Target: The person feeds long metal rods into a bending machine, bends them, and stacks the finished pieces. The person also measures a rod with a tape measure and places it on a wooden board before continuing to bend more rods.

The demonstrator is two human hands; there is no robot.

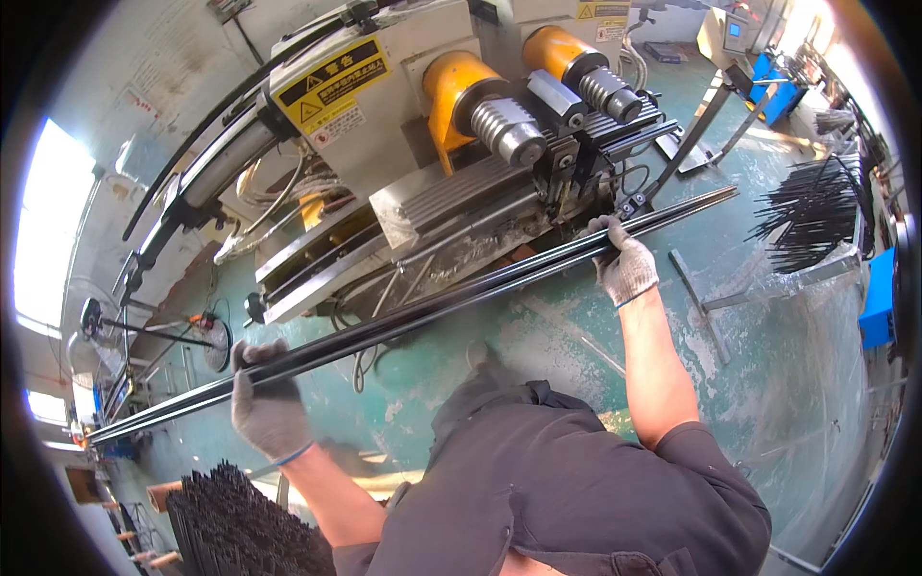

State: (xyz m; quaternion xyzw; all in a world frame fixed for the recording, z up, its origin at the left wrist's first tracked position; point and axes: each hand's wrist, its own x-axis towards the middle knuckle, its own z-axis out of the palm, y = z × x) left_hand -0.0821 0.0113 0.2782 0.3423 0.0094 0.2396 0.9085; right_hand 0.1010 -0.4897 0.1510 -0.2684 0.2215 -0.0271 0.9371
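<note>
A bundle of long, dark metal rods stretches across in front of me, its right end higher in the picture than its left. Grey work gloves cover both hands. My left hand is closed round the bundle toward its left part, thumb on the near side. Farther right, my right hand grips the same bundle not far from its right end. Beyond the rods stands a machine with ridged steel rollers on orange housings and a grooved metal bed. How many rods I hold cannot be made out.
A large stack of black rods lies at lower left, close to my left forearm. More black rods rest on a metal rack at right. A blue box stands at the right edge. Hoses hang by the machine.
</note>
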